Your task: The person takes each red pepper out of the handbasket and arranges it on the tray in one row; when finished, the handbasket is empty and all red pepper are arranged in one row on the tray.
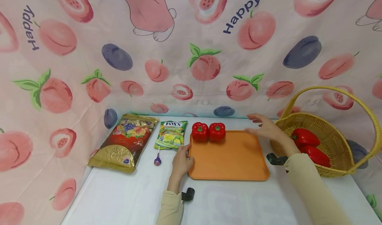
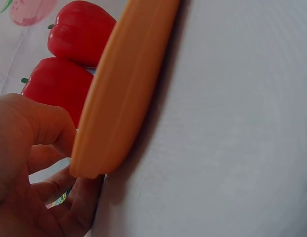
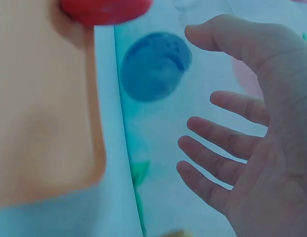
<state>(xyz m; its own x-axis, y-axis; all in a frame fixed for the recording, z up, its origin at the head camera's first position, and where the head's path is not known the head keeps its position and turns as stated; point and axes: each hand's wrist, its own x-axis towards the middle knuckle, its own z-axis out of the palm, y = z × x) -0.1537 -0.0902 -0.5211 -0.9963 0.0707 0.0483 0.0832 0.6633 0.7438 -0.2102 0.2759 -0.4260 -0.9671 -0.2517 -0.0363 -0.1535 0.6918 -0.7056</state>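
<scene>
Here, the left hand [image 1: 181, 161] grips the left edge of a shallow, rectangular orange tray [image 1: 229, 160], its thumb and fingers clamped on the rim. The tray lies flat on a white table [image 1: 134, 198], and towards its back left corner stand a glossy red bell pepper with a green stem [image 1: 199, 132] and, to its right, a matching second pepper [image 1: 217, 132], the two upright and side by side. The right hand [image 1: 267, 129] hovers near the tray's back right corner; the right wrist view shows its thumb well apart from four spread fingers. Just beyond that hand, at the right of the table, sits a yellow woven basket with a tall arched handle [image 1: 334, 135], holding a red pepper lying on its side [image 1: 305, 137] and another red pepper [image 1: 315, 154] in front of it. Left of the tray lie a green FOX'S sweet packet [image 1: 171, 135], a purple-wrapped lollipop on a white stick [image 1: 157, 159] just in front of it, and a large gold and red bag printed with fruit [image 1: 122, 142] farther left. Beige sleeves [image 1: 316, 185] cover both forearms, and a pale pink cloth patterned with peaches [image 1: 179, 45] hangs behind everything.
</scene>
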